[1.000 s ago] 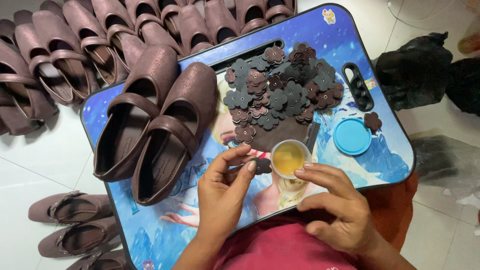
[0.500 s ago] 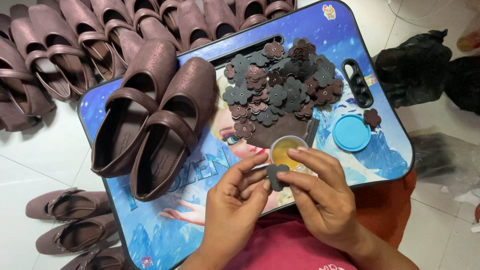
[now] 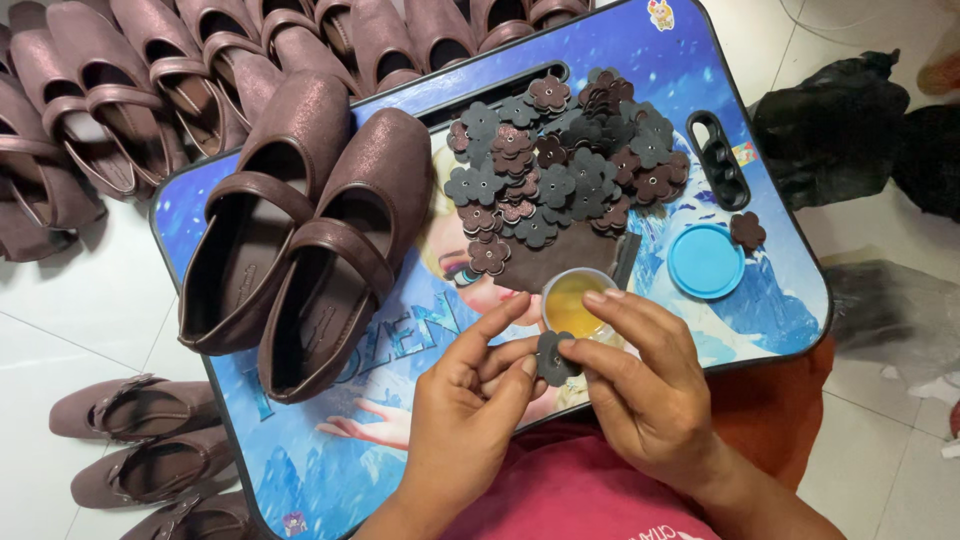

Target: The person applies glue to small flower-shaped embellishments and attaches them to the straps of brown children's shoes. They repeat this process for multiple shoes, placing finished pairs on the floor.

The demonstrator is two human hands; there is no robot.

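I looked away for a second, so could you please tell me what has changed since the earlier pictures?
The right hand left the small cup of yellow glue and joined the left hand on the dark flower-shaped leather piece, now pinched by both hands. The two brown shoes, flower pile and blue lid stayed put.

Dark grey flower-shaped cutout (image 3: 551,358), flat with scalloped petals, pinched between fingertips of left hand (image 3: 470,415) and right hand (image 3: 640,390), held on a slant just below small cup of yellow glue (image 3: 572,303), above blue lap tray.
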